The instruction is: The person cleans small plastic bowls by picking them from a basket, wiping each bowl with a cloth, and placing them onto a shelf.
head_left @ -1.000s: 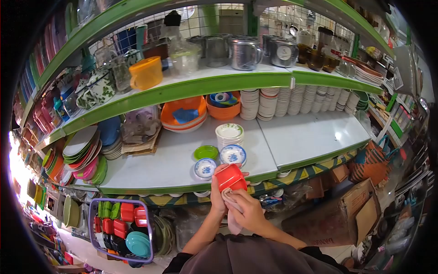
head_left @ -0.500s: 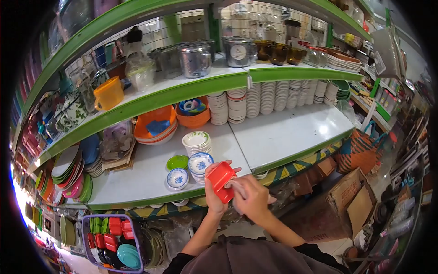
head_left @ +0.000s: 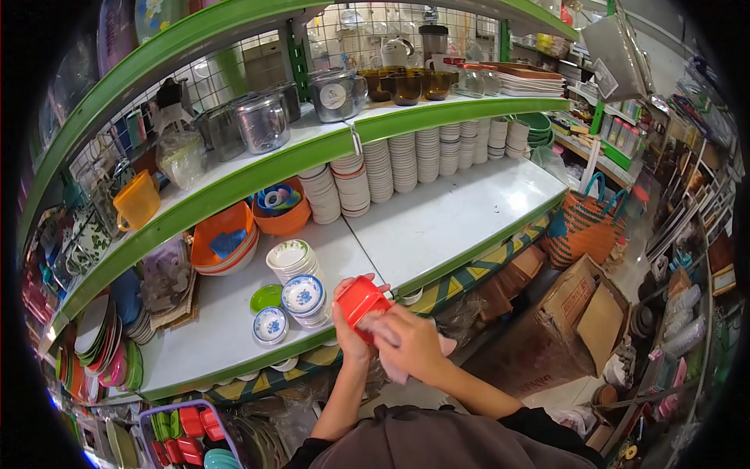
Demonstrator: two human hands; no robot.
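Note:
My left hand (head_left: 349, 342) grips a small red plastic dish (head_left: 359, 300), fingers wrapped round its far side. Pressed against the dish is a pale pink cloth (head_left: 397, 370), bunched in my closed right hand (head_left: 416, 345), with a corner hanging out by the wrist. Just beyond my hands, on the white shelf, stand a stack of white bowls with a green pattern (head_left: 291, 256) and a stack of blue-flowered bowls (head_left: 303, 295). A single blue-flowered bowl (head_left: 270, 325) and a green dish (head_left: 266, 298) sit to their left.
A purple basket (head_left: 144, 430) of red, green and turquoise dishes is at lower left. Tall bowl stacks (head_left: 405, 162) line the shelf's back. Above runs a green-edged shelf (head_left: 461, 111) with mugs and jars. A cardboard box (head_left: 539, 336) and woven bag (head_left: 582, 227) stand at right.
My view has turned to the right, so the shelves appear shifted left. My right hand and the cloth have moved over the red dish; more of the cloth hangs below my hand.

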